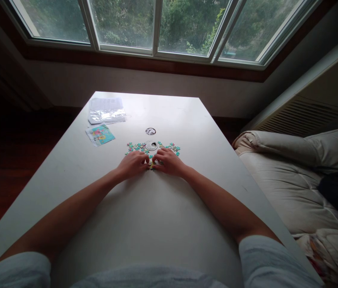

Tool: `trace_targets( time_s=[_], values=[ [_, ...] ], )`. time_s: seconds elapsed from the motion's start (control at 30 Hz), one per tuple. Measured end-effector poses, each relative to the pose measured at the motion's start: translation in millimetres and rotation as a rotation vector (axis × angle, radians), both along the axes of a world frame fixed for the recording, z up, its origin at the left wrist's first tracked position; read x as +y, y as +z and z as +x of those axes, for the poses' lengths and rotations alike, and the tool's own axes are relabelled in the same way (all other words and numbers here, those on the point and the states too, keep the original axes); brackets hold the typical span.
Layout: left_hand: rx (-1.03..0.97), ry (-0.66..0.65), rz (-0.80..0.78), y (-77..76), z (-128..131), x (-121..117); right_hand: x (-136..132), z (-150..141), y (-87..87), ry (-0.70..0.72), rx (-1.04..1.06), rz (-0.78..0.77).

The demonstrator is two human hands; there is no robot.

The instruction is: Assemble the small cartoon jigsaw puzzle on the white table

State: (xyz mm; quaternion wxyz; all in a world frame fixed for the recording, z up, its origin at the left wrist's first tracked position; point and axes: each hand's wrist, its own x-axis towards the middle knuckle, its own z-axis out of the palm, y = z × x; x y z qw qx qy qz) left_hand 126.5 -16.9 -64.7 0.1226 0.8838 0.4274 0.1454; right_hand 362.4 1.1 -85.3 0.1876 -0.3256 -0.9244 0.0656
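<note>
Small jigsaw puzzle pieces [136, 147], mostly green with some pink and yellow, lie loosely spread on the white table. My left hand [132, 163] is bent inward, its thumb and fingers closed at a small yellowish cluster of puzzle pieces [151, 164]. Facing it from the other side, my right hand [170, 161] pinches at the same cluster. The exact pieces between the fingertips are too small and partly covered to make out. Just beyond the fingers sits a round grey disc [149, 145] with a dark opening, among the pieces.
A colourful picture sheet [100, 135] and a clear plastic bag with paper [107, 111] lie at the white table's [163, 224] far left. A round hole [150, 131] is set in the tabletop. A cushioned seat [273, 184] stands right, windows ahead.
</note>
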Motion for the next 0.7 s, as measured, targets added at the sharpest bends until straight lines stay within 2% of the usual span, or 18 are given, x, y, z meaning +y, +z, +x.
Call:
trace_targets(
  time_s=[0.2,0.5,0.7],
  values=[
    [0.038,0.158,0.156,-11.6,-7,12,3,0,-3.5,-0.071,0.058,0.036],
    [-0.024,0.128,0.12,-13.4,-8,13,5,-1,-7.3,-0.155,0.068,0.062],
    [-0.043,0.249,0.151,-14.0,0,10,4,-2,-7.5,-0.165,0.06,0.062]
  ],
)
